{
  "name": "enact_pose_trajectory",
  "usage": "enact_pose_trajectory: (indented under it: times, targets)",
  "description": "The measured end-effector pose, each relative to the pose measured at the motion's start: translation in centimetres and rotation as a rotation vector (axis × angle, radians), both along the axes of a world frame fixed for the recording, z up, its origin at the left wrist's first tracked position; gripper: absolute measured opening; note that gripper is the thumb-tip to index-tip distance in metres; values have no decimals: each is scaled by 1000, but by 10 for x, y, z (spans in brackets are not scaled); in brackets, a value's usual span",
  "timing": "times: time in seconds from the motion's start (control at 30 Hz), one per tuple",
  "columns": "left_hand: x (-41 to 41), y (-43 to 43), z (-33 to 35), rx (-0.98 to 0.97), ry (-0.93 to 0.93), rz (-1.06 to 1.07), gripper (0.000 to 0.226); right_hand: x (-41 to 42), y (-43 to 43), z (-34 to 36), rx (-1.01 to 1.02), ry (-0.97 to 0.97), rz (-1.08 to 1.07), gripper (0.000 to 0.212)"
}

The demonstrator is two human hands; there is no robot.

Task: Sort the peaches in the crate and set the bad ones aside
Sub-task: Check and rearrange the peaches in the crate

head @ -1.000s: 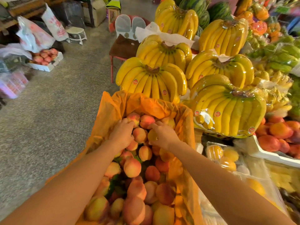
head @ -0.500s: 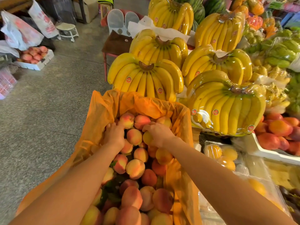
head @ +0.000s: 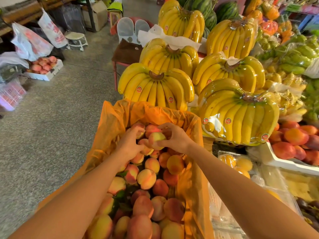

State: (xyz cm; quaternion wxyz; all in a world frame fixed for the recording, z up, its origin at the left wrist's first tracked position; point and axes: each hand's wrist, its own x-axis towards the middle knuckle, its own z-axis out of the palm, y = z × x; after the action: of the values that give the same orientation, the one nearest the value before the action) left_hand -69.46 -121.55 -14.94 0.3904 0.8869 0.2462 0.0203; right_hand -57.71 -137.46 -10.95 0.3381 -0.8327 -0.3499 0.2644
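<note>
right hand [head: 174,138] gripping peach [head: 156,138], crate [head: 117,118]

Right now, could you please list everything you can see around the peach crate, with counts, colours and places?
peaches: too many to count, pink-yellow, heaped in the crate
liner: one, orange plastic, lining the crate
held peach: one, pink-yellow, lifted at the crate's far end
banana bunches: six, yellow, plastic-wrapped, beyond the crate
watermelons: several, green striped, behind the bananas
tray of red-orange fruit: one, white, right
box of red fruit: one, white, on the floor, far left
plastic bags: two, white, far left
stool: one, brown top, left of the bananas
left hand: curled over the peaches
right hand: fingers on the held peach
</note>
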Motion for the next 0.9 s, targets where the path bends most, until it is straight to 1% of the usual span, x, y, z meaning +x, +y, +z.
enact_pose_trajectory:
  times: [0.03, 0.07, 0.1, 0.13, 0.2, 0.27, 0.33, 0.4, 0.43, 0.47, 0.53, 0.6, 0.67, 0.7, 0.73, 0.8, 0.83, 0.9]
  targets:
    - [-4, -1, 7, -215, -46, -37, 58, -1, -1, 3, 24, 55, -33, 62]
    - [-9, -3, 15, -377, -84, -66, 66, -3, -2, 6, 41, 96, -55, 61]
    - [-13, -5, 24, -471, -111, -79, 72, -6, -3, 9, 56, 127, -66, 62]
    - [-17, -8, 32, -516, -131, -81, 73, -9, -3, 12, 73, 157, -72, 63]
    - [-25, -11, 45, -551, -176, -84, 67, -17, -5, 19, 138, 239, -77, 64]
    - [-37, -13, 54, -641, -201, -93, 62, -26, -8, 28, 222, 331, -81, 65]
    - [-47, -15, 60, -840, -234, -75, 59, -35, -10, 35, 282, 356, -76, 67]
    - [-56, -17, 66, -1130, -263, 3, 49, -46, -9, 43, 311, 334, -55, 66]
    - [-60, -17, 70, -1221, -267, 50, 43, -51, -8, 47, 317, 318, -35, 65]
    - [-64, -17, 74, -1252, -262, 79, 43, -55, -7, 51, 316, 302, -2, 62]
    - [-72, -16, 78, -1243, -269, 90, 46, -62, -7, 58, 314, 315, 55, 54]
    - [-82, -14, 83, -1254, -271, 122, 43, -66, -7, 61, 319, 379, 53, 44]
    - [-94, -10, 88, -1289, -275, 156, 42, -66, -7, 60, 292, 384, 22, 32]
    - [-100, -6, 90, -1320, -281, 143, 49, -65, -7, 57, 276, 372, 15, 25]
    - [-107, -1, 92, -1345, -288, 113, 60, -63, -6, 52, 249, 346, 12, 18]
    - [-120, 10, 94, -1354, -301, 53, 82, -62, -3, 40, 170, 282, 10, 13]
    - [-127, 14, 96, -1343, -300, 35, 87, -61, -2, 31, 116, 241, 10, 13]
    - [-137, 22, 98, -1299, -276, 5, 89, -61, 3, 15, -1, 171, 32, 16]
